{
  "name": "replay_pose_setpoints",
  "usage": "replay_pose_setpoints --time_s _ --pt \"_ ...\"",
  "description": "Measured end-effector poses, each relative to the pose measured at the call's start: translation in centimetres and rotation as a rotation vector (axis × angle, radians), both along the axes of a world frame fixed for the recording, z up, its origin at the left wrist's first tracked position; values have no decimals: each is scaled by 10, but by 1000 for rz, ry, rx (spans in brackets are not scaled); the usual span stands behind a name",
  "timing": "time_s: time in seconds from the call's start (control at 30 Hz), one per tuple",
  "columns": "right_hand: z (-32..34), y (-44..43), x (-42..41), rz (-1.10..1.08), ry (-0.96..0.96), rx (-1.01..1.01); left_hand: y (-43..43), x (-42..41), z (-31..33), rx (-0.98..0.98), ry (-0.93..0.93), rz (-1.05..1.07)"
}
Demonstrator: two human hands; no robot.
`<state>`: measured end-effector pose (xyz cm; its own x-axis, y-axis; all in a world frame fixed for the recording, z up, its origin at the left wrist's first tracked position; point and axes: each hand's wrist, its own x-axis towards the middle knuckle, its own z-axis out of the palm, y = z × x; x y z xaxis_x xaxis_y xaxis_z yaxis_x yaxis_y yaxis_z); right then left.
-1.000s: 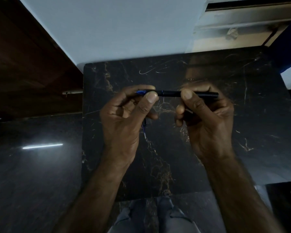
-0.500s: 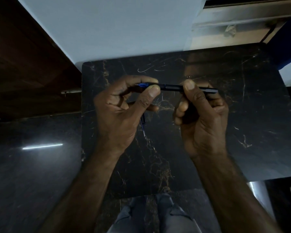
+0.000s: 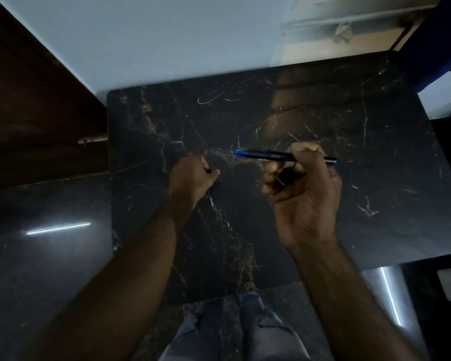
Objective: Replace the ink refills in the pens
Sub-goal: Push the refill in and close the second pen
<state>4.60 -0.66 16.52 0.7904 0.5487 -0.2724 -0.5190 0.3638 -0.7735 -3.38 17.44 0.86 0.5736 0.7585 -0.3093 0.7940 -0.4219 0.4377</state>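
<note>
Since the frame 0.5 s ago, the pen's blue tip has been released by the left hand (image 3: 192, 175), now fisted on a thin refill (image 3: 211, 198) left of the pen (image 3: 284, 155). Pen is pinched by right hand (image 3: 303, 183) over marble table (image 3: 375, 165), long axis approx. horizontal, tip pointing left.

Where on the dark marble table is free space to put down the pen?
The marble table looks bare almost everywhere. The widest free patches lie right of the right hand, out to the table's right edge, and along the far edge by the pale wall. Crowded only mid-table, between the left hand, closed on a thin refill, and the pen.
</note>
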Motion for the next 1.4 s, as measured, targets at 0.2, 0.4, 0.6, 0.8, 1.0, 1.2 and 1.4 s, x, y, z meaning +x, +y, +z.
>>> replay_pose_setpoints --time_s 0.2,0.4,0.6,0.8,1.0,1.2,1.4 --pt "1 -3 4 7 24 6 3 7 -13 75 104 24" --pt "2 0 3 20 16 22 5 8 -8 31 161 -24" --pt "7 2 4 -8 -28 22 -2 2 39 -38 -133 31" --pt "22 4 15 -79 -137 56 -36 -2 165 -737 -1148 512" --pt "35 11 8 -95 -261 37 -53 -6 206 -859 -1377 502" --pt "39 10 -4 -87 -331 54 -51 -13 215 -882 -1423 516" --pt "42 14 -15 -76 -333 59 -49 -21 213 -805 -1451 450"
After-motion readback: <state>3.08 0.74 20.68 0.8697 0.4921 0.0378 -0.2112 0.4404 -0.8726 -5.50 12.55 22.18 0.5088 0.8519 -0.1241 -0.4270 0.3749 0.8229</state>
